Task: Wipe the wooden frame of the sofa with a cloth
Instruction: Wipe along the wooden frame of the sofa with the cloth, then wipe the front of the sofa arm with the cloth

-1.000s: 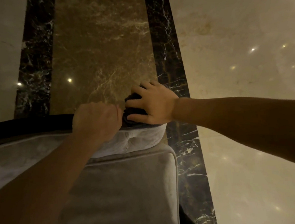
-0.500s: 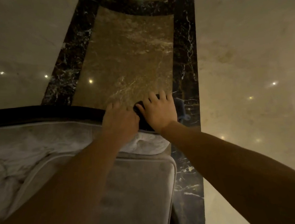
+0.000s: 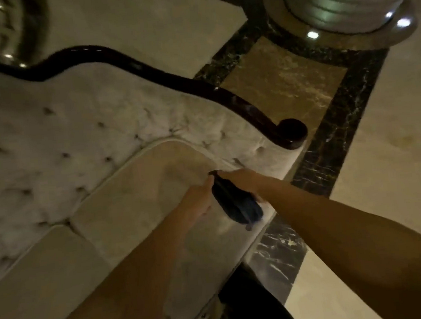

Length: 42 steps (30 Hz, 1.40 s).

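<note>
Head view: a person's left hand [image 3: 197,201] and right hand [image 3: 241,179] each keep a grip on a dark cloth [image 3: 236,204], stretched between them above the seat cushion [image 3: 141,196] of a pale tufted sofa [image 3: 62,136]. The dark wooden frame [image 3: 198,89] curves along the backrest toward 1 o'clock of the hands, well apart from the cloth, ending in a scrolled knob above the marble floor [image 3: 392,123].

Two bare forearms, sleeveless to the frame edge, bare hands [image 3: 197,198], no jewellery visible
</note>
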Available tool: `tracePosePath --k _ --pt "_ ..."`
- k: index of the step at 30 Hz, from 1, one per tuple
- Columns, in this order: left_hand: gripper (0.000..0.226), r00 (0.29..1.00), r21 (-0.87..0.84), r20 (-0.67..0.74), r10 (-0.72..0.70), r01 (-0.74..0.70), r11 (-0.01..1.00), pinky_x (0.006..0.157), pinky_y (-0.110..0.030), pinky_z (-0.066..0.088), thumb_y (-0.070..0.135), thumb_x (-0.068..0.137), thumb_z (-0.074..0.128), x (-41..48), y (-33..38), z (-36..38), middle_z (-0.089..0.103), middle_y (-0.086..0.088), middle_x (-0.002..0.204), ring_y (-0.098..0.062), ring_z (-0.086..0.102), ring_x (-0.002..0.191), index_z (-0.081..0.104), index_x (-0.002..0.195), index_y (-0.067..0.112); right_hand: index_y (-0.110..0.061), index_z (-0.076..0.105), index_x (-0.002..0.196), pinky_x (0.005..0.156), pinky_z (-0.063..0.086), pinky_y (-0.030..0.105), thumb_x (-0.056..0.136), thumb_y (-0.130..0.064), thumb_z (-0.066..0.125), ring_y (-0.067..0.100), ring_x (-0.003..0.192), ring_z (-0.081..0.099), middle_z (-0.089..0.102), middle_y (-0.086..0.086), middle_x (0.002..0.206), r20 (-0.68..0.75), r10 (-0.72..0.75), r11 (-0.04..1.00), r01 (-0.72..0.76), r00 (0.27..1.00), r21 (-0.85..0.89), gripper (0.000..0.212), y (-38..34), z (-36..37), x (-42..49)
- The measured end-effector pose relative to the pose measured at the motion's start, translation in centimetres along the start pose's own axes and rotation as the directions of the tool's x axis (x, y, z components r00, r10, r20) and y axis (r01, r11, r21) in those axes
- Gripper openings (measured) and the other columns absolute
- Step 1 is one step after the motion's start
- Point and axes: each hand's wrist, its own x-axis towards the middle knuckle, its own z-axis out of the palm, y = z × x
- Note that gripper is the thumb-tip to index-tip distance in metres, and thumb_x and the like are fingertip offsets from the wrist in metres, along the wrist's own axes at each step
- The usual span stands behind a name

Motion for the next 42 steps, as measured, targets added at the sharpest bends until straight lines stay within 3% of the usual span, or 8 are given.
tracePosePath --k 7,13,19,23,31,35,38,42 --pt "0.047 0.961 -0.447 -0.276 0.037 -0.162 0.88 0.088 -0.037 0.052 0.036 0.085 0.07 -20.2 -18.4 -10.1 0.068 -0.011 0.118 -0.027 0.065 0.104 0.06 0.119 0.006 -0.016 0.061 0.125 0.091 0.047 0.04 0.097 -0.032 0.049 0.026 0.113 0.055 0.057 0.008 0.13 0.463 -0.039 0.986 -0.04 0.885 0.16 0.035 -2.3 18.7 -16.5" --pt "0.023 0.915 -0.816 -0.403 -0.021 -0.35 0.46 0.065 -0.029 0.061 0.014 0.088 0.065 -34.5 -31.8 -14.0 0.075 -0.01 0.103 -0.018 0.072 0.09 0.066 0.11 0.007 -0.008 0.06 0.128 0.093 0.054 0.037 0.094 0.006 0.053 0.029 0.123 0.058 0.06 0.016 0.135 0.703 -0.235 0.967 0.232 0.671 0.103 0.038 -2.7 33.0 -27.7" --pt "0.038 0.877 -0.857 -0.477 -0.056 -0.45 0.251 0.066 -0.034 0.061 0.026 0.076 0.073 -43.9 -41.6 -16.5 0.077 -0.009 0.101 -0.022 0.073 0.093 0.067 0.109 0.009 -0.002 0.06 0.126 0.085 0.057 0.032 0.09 0.006 0.062 0.028 0.12 0.06 0.061 0.017 0.134 0.841 -0.117 0.947 0.313 0.529 -0.065 0.037 -3.0 45.1 -34.7" --pt "0.057 0.851 -0.83 -0.522 -0.064 -0.489 0.267 0.078 -0.038 0.059 0.033 0.073 0.079 -47.4 -45.8 -17.0 0.071 -0.008 0.119 -0.025 0.068 0.109 0.06 0.124 0.019 -0.013 0.062 0.118 0.093 0.055 0.041 0.083 0.008 0.069 0.03 0.119 0.06 0.062 0.014 0.131 0.871 -0.045 0.929 0.341 0.49 -0.143 0.041 -2.7 51.0 -35.7" --pt "0.078 0.655 -0.796 -0.59 -0.471 -0.569 0.205 0.085 -0.035 0.051 0.025 0.054 0.087 -53.1 -52.9 -16.7 0.067 -0.007 0.121 -0.024 0.062 0.11 0.058 0.125 0.014 -0.013 0.061 0.12 0.079 0.061 0.041 0.076 -0.004 0.08 0.026 0.1 0.071 0.072 0.01 0.112 0.92 0.147 0.837 0.449 0.363 -0.311 0.048 -0.2 62.0 -39.3" --pt "0.058 0.581 -0.754 -0.568 -0.583 -0.652 0.085 0.084 -0.034 0.049 0.017 0.069 0.081 -54.7 -56.9 -15.6 0.066 -0.006 0.122 -0.024 0.06 0.11 0.06 0.123 0.015 -0.015 0.067 0.116 0.085 0.059 0.042 0.079 -0.014 0.08 0.027 0.109 0.068 0.074 0.008 0.114 0.928 0.243 0.768 0.529 0.284 -0.363 0.04 1.3 65.5 -40.3" --pt "0.054 0.595 -0.743 -0.539 -0.596 -0.67 0.004 0.09 -0.037 0.048 0.02 0.079 0.073 -55.9 -60.4 -14.9 0.062 -0.004 0.122 -0.024 0.058 0.112 0.054 0.129 0.016 -0.015 0.065 0.124 0.107 0.047 0.049 0.077 -0.023 0.082 0.027 0.119 0.062 0.07 0.008 0.125 0.917 0.266 0.671 0.626 0.296 -0.397 0.051 2.3 68.2 -40.8" --pt "0.044 0.615 -0.718 -0.512 -0.6 -0.689 -0.094 0.1 -0.046 0.047 0.022 0.084 0.068 -57.6 -66.0 -14.5 0.065 -0.008 0.122 -0.028 0.061 0.112 0.057 0.126 0.014 -0.017 0.067 0.121 0.104 0.049 0.045 0.076 -0.03 0.081 0.022 0.115 0.065 0.071 0.005 0.122 0.932 0.195 0.613 0.704 0.304 -0.358 0.048 5.6 73.4 -43.4"
